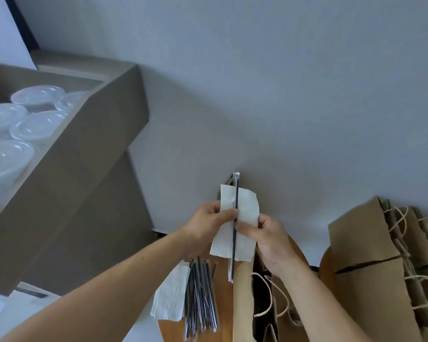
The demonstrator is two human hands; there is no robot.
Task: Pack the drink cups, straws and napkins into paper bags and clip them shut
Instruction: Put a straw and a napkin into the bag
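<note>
My left fingers [226,214] and right fingers [245,229] pinch straw [236,193] against napkin [247,206]; I'd lower both straight (bag [242,304] gapes below).

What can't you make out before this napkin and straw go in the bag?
Head view, open paper bag: inside dark, partly behind the right hand and held napkin; any cup inside unseen.
Head view, drink cups in the cardboard box: cut by the left edge and box wall; count unclear.
Head view, stacked paper bags: cut off at the right edge.
Clips: none in view.

cardboard box [89,169], round wooden tabletop [171,329]
</note>
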